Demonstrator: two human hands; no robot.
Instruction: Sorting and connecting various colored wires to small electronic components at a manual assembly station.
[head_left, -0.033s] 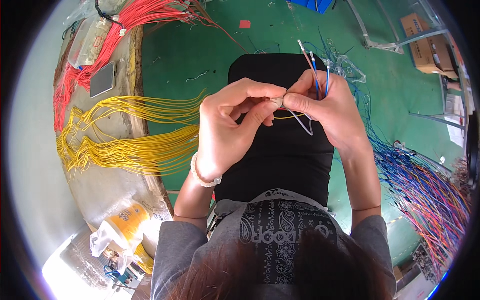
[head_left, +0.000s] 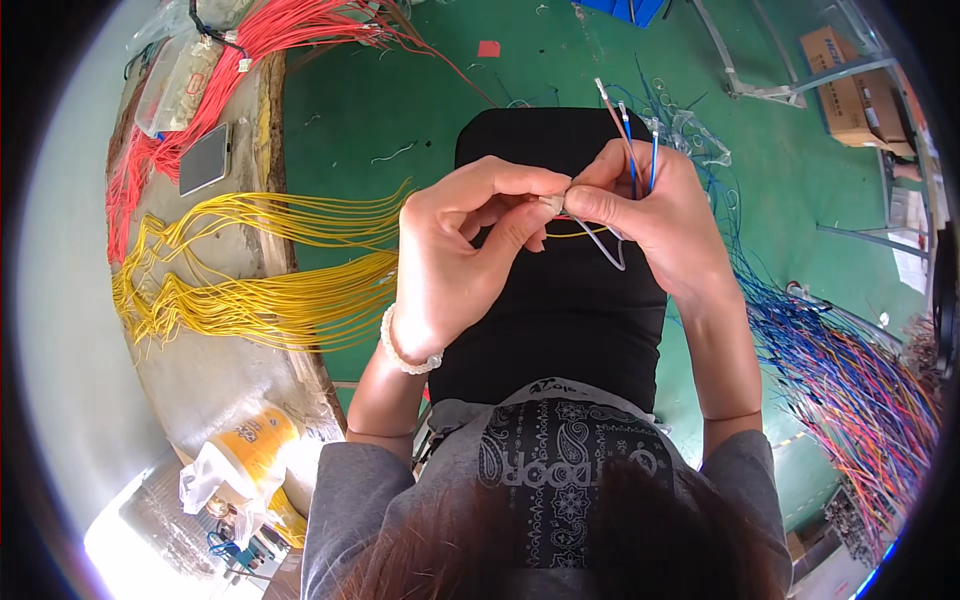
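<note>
Left hand (head_left: pixel 455 265) and right hand (head_left: pixel 655 215), each grip closed on small white connector (head_left: pixel 552 205) with wires (head_left: pixel 628 140).

Hands: we count two, left hand (head_left: pixel 455 265) and right hand (head_left: pixel 655 215).
Phones: we see one phone (head_left: pixel 204 158).
Cardboard boxes: we see one cardboard box (head_left: pixel 850 85).
Wire bundles: we count three: yellow wires (head_left: pixel 250 285), red wires (head_left: pixel 200 95), blue-and-mixed wires (head_left: pixel 850 380).

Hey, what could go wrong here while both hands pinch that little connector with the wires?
The small connector is pinched only by fingertips of the left hand and right hand; it might slip and drop to the green floor. The loose wires sticking up from the right hand could slide out of order. The yellow wire bundle overhangs the table edge and could snag an elbow.
</note>
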